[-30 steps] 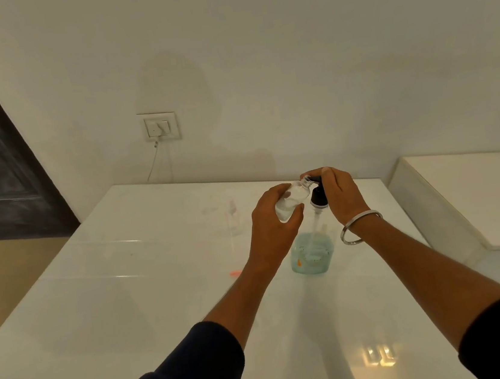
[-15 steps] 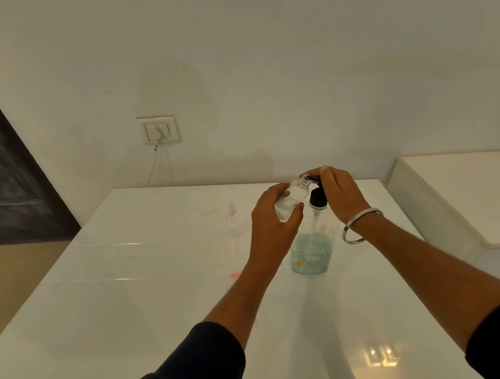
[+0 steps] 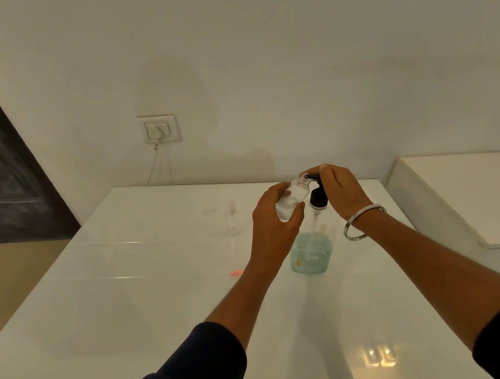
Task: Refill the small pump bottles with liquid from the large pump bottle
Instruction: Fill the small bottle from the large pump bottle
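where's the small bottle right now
In the head view the small clear bottle is gripped in the left hand, tilted, its open neck at the large pump bottle's black spout.

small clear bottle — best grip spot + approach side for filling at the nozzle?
Grip the small clear bottle round its mid-body from the left, as the left hand does. It is tilted with its open neck at the large pump bottle nozzle, so neck and right side stay free.

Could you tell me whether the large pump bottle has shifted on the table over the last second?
No. The large pump bottle stands in the same place relative to the table edge and wall socket.
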